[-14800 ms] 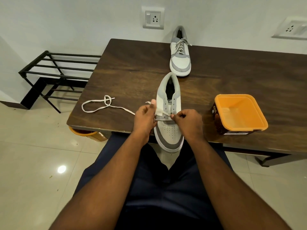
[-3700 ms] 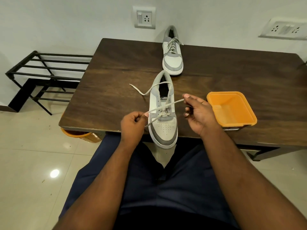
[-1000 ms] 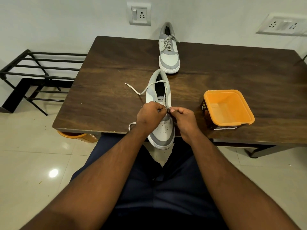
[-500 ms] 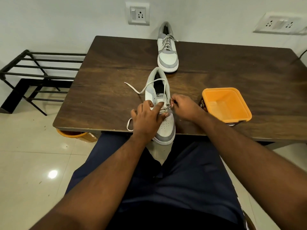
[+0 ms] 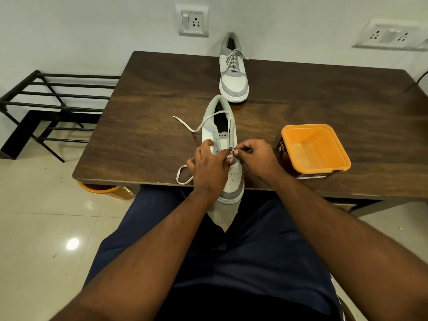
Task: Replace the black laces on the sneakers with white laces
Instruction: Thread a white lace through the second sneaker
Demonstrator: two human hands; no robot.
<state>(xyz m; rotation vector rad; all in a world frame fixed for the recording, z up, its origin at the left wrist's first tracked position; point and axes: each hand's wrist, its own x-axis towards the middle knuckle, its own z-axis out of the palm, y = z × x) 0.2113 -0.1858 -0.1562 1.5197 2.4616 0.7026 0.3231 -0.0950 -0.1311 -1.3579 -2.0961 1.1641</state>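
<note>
A white and grey sneaker (image 5: 220, 126) stands on the dark wooden table (image 5: 150, 117), its toe over the front edge. A white lace (image 5: 188, 125) runs through its lower eyelets; one end trails left of the collar, and a loop (image 5: 183, 174) lies by the table edge. My left hand (image 5: 209, 166) grips the sneaker's left side, thumb at the eyelets. My right hand (image 5: 256, 156) pinches the lace tip at a right eyelet. A second sneaker (image 5: 233, 72), fully laced in white, stands at the far edge.
An open orange tub (image 5: 315, 149) stands right of my right hand. A black metal rack (image 5: 53, 100) stands left of the table on the tiled floor. An orange bin (image 5: 104, 189) shows under the table's near left corner. Wall sockets (image 5: 193, 22) are behind.
My left hand has shifted up the sneaker's left side. My right hand stays at the right eyelets, pinching the lace tip. Earlier the lace was pulled wide to both sides.
</note>
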